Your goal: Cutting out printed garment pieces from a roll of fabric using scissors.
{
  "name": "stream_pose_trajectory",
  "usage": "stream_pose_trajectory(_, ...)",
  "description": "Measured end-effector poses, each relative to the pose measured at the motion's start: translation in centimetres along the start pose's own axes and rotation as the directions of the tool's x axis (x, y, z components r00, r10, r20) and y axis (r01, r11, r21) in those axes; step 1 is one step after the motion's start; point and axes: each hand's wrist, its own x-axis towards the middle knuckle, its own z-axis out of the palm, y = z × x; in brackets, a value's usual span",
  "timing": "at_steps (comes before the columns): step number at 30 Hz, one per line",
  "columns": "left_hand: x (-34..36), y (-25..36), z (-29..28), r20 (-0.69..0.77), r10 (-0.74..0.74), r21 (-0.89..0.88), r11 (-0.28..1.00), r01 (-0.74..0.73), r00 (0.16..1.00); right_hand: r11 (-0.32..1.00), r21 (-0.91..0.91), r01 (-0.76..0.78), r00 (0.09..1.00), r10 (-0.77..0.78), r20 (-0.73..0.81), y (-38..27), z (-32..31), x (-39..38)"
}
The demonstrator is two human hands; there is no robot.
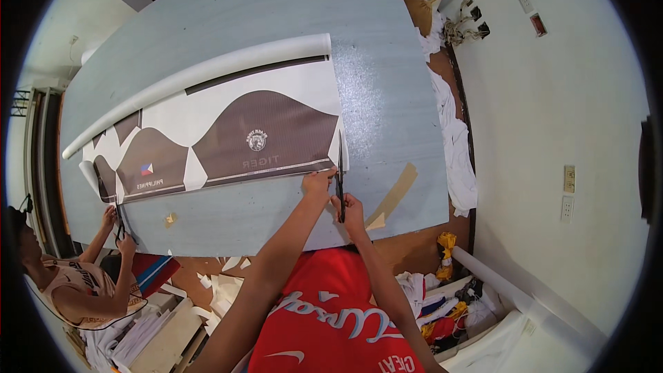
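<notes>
Your red jersey [314,318], slick cloth with pale lettering, sits nearest, against the counter's front edge. On the pale blue-grey counter [394,117], streaked and shiny toward its right edge, lies a thin printed sheet [242,116], its far side running along a smooth white roll [207,77]. It stretches from near the left edge to right of the middle, closer to the front. Dark brown, finely textured panels with rounded humps stand out on white; the biggest bears a round pale emblem above mirrored letters. Your right hand [351,213] grips black metal scissors [341,190], their blades at the sheet's right end. Your left hand [319,183] has its fingers on the sheet's front edge beside them; whether they pinch it you cannot tell. By the front-left corner, a co-worker [90,293] holds dark scissors [120,224].
</notes>
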Motion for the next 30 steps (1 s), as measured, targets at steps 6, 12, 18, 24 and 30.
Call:
stream_pose_trajectory(6,2.0,-1.1,-1.5,0.002,0.031,-0.082,0.996,-0.031,1.000,1.000,0.000,-0.002,0.999,0.002,0.050,-2.1,1.1,-0.9)
stream_pose_trajectory(12,0.8,-2.3,-0.8,0.068,0.102,-0.129,0.987,-0.093,0.992,1.000,-0.025,0.017,0.999,-0.016,0.050,-1.5,0.2,0.4)
stream_pose_trajectory(18,1.3,-2.3,-0.4,-0.018,0.077,-0.160,0.984,-0.079,0.997,0.999,-0.052,-0.002,1.000,0.003,0.016,-2.6,0.9,1.4)
stream_pose_trajectory(24,0.3,-2.8,-0.5,-0.048,0.235,-0.328,0.914,-0.238,0.971,1.000,-0.011,0.007,1.000,-0.007,0.027,-3.4,1.4,3.1)
stream_pose_trajectory(30,1.6,-4.0,-0.7,-0.091,0.381,-0.258,0.883,-0.391,0.920,0.991,-0.074,0.109,0.994,-0.109,-0.005,-2.3,1.7,4.0)
